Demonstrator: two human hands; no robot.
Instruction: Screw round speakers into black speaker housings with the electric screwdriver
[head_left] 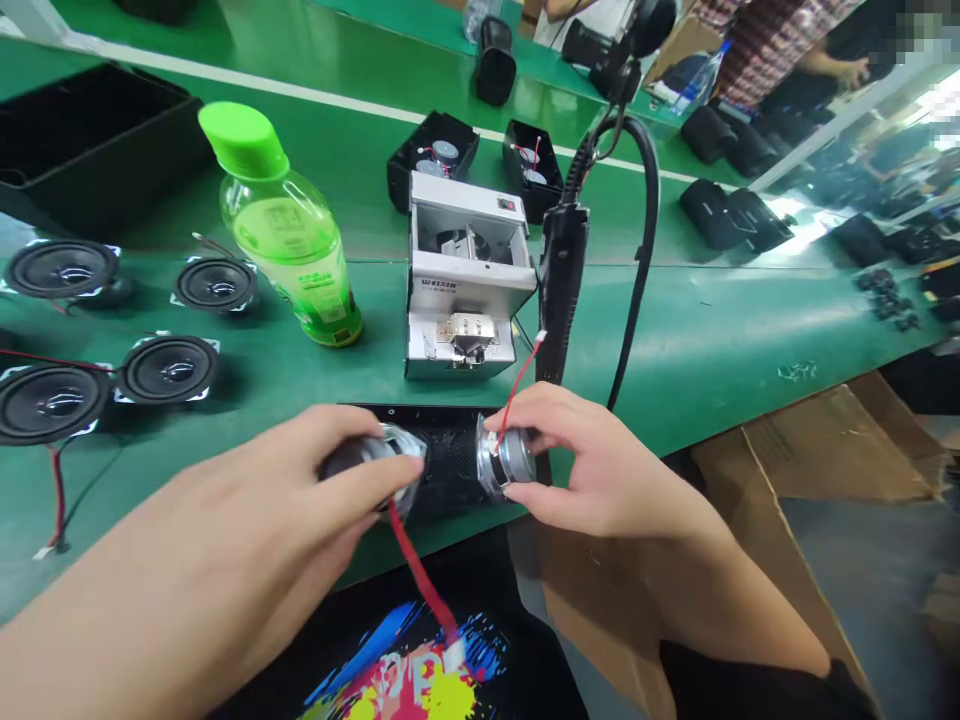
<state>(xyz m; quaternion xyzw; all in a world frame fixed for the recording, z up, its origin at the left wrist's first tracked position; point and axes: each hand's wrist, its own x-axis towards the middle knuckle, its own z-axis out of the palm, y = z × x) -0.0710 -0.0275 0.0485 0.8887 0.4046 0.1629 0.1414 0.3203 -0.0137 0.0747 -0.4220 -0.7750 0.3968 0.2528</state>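
My left hand (pixel 300 500) is closed around a speaker driver (pixel 409 470), and a red wire (pixel 420 575) with a white plug hangs from it toward my shirt. Between thumb and fingers, my right hand (pixel 577 455) grips a second speaker driver (pixel 514 460), tilted on its side with its round magnet toward my palm. Its thin red wire (pixel 517 385) rises to a small white plug. Under both drivers lies a black speaker housing (pixel 450 470) with a perforated mesh face, at the bench's front edge. My fingers partly hide each driver.
A grey metal machine (pixel 465 290) stands just beyond the housing, beside a black electric screwdriver (pixel 562 270) hanging on a cable. A green bottle (pixel 292 240) and several loose drivers (pixel 169 368) are at left. Open black housings (pixel 435 150) sit behind; a cardboard box (pixel 832 440) is at right.
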